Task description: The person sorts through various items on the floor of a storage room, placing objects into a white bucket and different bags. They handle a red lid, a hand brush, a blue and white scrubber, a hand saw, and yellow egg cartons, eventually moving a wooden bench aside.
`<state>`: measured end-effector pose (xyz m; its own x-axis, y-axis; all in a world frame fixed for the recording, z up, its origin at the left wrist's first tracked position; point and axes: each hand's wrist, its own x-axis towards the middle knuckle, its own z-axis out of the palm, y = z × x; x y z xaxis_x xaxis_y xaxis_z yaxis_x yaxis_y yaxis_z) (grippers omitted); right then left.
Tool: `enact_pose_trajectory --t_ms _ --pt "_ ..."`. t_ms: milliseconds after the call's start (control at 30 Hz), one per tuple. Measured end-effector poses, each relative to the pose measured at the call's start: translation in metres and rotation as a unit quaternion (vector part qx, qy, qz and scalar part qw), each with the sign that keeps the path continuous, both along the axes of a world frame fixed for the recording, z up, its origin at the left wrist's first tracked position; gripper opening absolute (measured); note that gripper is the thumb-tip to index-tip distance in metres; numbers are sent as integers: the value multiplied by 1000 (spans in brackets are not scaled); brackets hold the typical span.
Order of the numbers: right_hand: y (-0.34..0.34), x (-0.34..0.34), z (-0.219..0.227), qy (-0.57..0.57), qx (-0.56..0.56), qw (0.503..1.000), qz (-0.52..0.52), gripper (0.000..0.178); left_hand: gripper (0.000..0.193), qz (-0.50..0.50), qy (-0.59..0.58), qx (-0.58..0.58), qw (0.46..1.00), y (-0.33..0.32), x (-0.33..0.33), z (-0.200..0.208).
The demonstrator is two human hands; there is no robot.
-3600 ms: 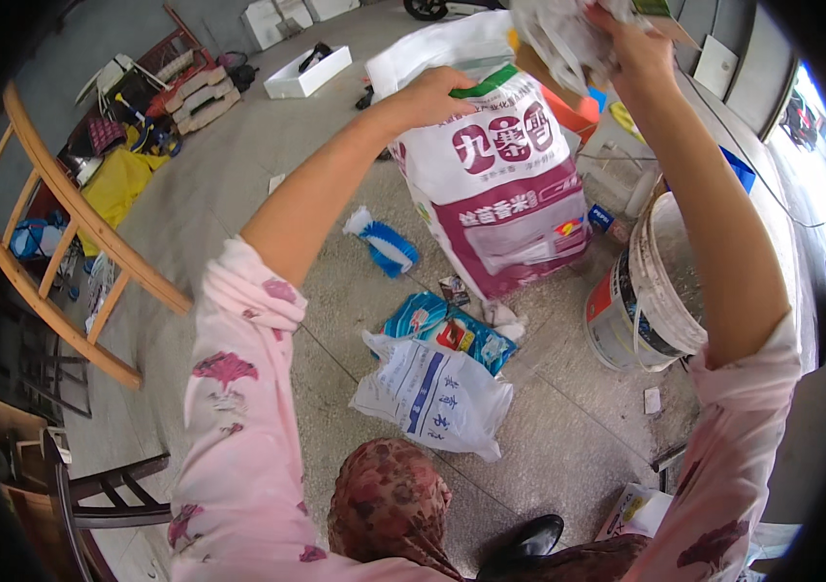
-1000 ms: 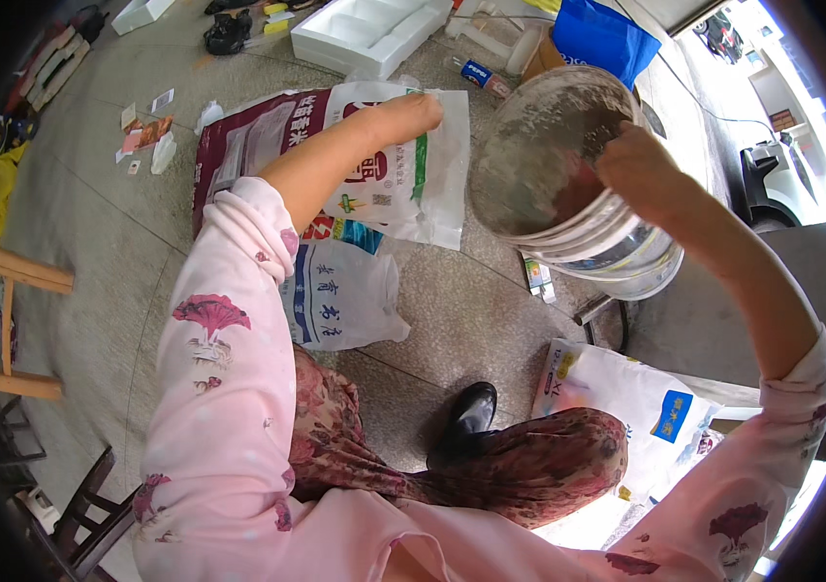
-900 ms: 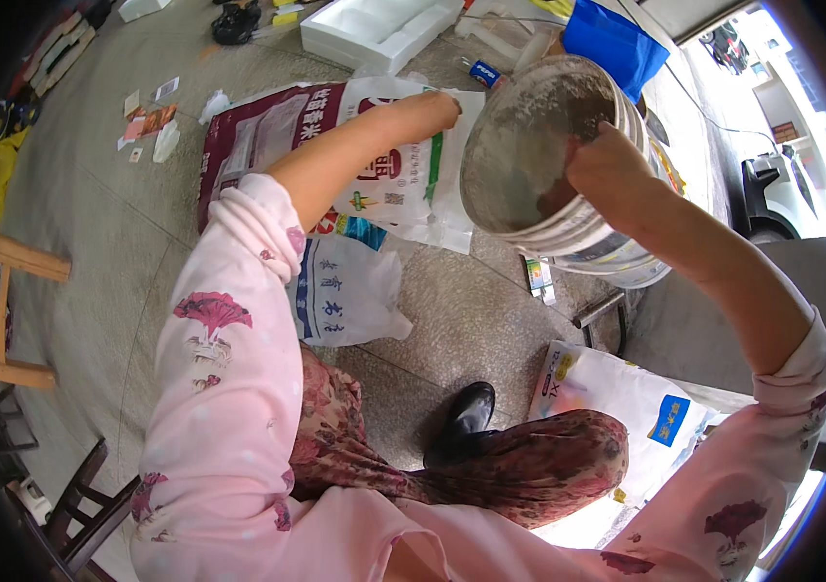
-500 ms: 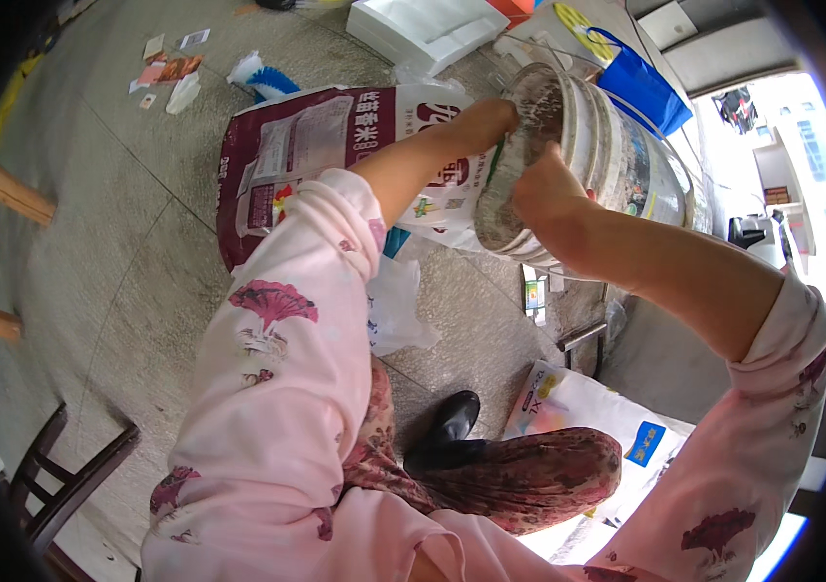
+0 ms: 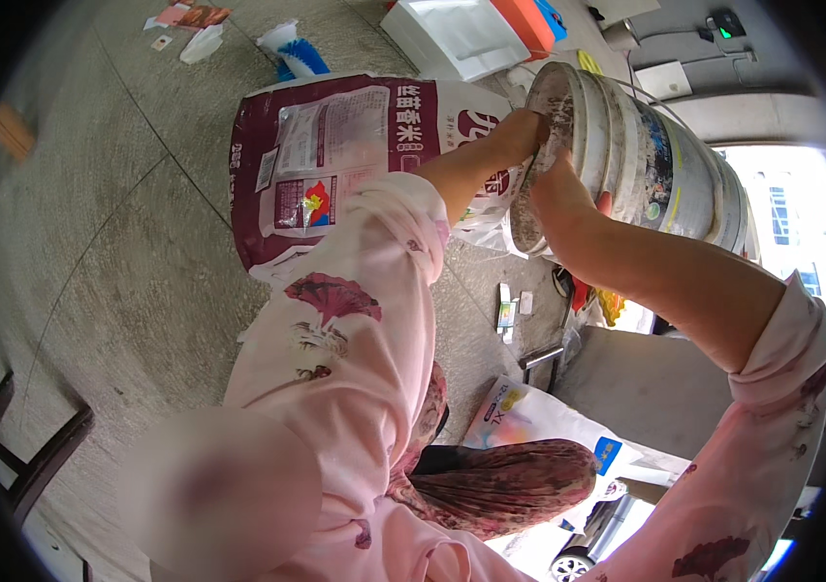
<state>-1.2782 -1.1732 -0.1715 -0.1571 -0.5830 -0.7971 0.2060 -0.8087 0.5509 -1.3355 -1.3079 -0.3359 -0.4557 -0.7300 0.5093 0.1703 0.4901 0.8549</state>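
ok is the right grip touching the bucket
Touching. The head view shows the right grip wrapped over the edge of the tilted white bucket, with no gap between them.

My left hand (image 5: 522, 138) and right hand (image 5: 565, 202) are close together, right of upper centre, bare forearms (image 5: 680, 283) converging, fingers mostly hidden.
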Motion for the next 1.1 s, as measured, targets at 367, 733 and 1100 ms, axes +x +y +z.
enact_pose_trajectory --t_ms 367,733,1100 --pt "-23 11 -52 132 -38 967 215 57 10 -68 302 143 940 -85 -55 -95" --pt "-21 16 -34 348 97 889 280 53 18 -49 311 154 936 -65 -50 -71" --pt "-8 -12 -14 115 25 984 134 53 14 172 -34 -123 977 -18 11 -10"
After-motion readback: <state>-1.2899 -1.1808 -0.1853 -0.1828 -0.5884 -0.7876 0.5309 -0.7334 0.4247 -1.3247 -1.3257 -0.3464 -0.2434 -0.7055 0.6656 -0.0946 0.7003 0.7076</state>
